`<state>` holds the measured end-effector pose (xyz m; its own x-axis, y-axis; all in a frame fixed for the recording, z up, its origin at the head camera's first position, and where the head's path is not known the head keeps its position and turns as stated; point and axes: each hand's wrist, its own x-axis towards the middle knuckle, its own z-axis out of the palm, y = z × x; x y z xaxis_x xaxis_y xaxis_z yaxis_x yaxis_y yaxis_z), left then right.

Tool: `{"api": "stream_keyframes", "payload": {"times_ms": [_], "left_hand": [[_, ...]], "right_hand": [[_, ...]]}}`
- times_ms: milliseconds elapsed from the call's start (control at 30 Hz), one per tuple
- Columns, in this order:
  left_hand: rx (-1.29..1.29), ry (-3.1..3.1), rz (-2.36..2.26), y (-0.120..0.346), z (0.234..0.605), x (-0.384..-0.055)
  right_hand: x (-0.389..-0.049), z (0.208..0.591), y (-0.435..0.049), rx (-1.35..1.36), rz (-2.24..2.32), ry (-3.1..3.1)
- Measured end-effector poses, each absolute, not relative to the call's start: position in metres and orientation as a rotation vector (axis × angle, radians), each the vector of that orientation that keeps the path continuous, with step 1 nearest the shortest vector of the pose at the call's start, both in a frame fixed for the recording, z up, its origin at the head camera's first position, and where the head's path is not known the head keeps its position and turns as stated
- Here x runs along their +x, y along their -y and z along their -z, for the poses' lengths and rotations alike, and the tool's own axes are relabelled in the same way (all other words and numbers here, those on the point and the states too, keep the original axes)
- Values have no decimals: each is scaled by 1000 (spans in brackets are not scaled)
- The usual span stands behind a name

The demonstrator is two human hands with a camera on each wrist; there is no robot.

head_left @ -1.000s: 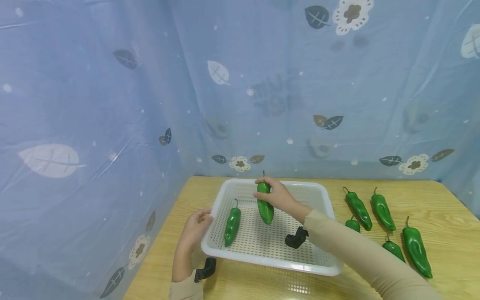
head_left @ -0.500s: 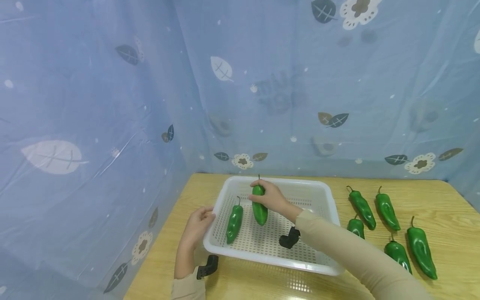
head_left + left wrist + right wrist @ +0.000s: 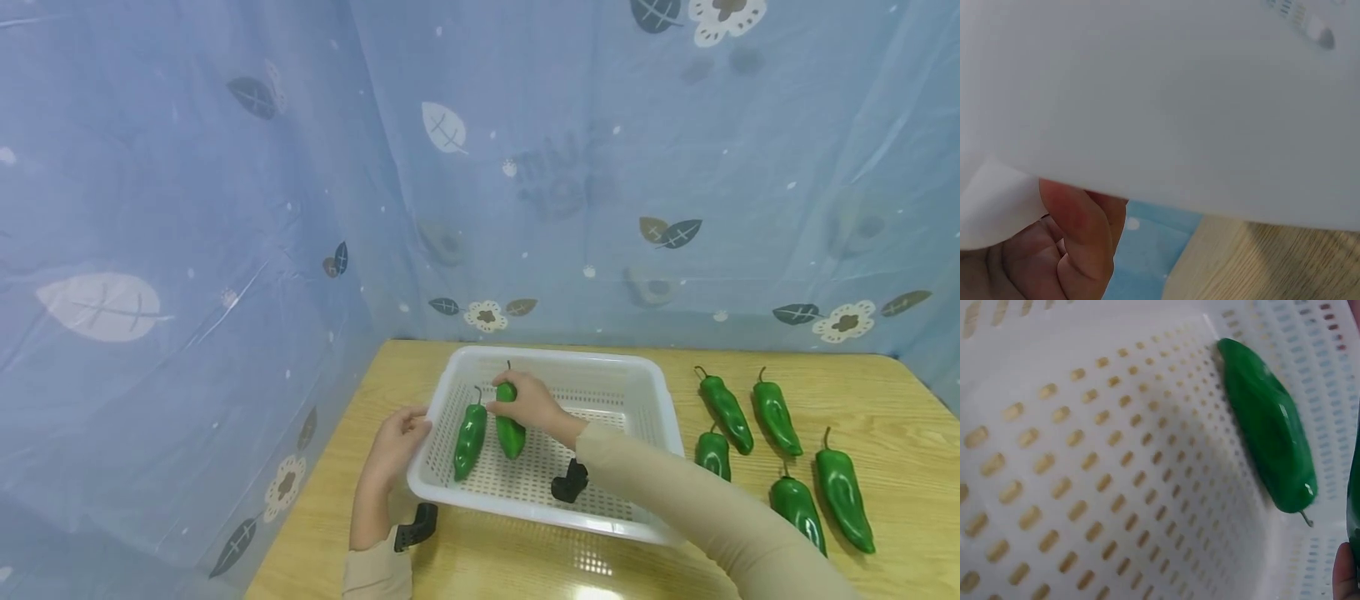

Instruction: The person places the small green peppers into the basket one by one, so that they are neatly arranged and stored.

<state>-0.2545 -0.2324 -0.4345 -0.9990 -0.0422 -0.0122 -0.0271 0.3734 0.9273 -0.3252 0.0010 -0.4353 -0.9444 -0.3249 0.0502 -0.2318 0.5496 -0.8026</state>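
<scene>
My right hand (image 3: 534,403) grips a long green chili pepper (image 3: 510,429) near its stem end, over the left part of a white plastic basket (image 3: 637,533). The held pepper hangs stem up, beside another green pepper (image 3: 470,442) lying along the basket's left side. In the right wrist view that lying pepper (image 3: 1269,428) rests by the perforated wall, and only a sliver of the held one shows at the right edge. My left hand (image 3: 395,446) holds the basket's left rim; in the left wrist view its curled fingers (image 3: 1079,219) reach under the white rim, tips partly hidden.
Several more green peppers lie on the wooden table (image 3: 885,417) right of the basket, among them one pepper (image 3: 843,496) farthest right. My right sleeve (image 3: 675,492) crosses the basket's right side. A blue patterned curtain (image 3: 562,208) hangs behind and to the left.
My right hand has carried the pepper left and slightly lower, closer to the lying pepper. My left hand stays at the basket's rim. The head view has shifted slightly.
</scene>
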Motion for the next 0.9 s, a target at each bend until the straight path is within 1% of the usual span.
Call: {"api": "stream_keyframes", "payload": {"times_ms": [300,900], "left_hand": [[56,2593,1743,232,432,-255],[30,2579,1750,233,433,-256]], "right_hand": [[-325,450,9,-448,1330,-2640],[-324,464,17,-538,1160,-2646]]}}
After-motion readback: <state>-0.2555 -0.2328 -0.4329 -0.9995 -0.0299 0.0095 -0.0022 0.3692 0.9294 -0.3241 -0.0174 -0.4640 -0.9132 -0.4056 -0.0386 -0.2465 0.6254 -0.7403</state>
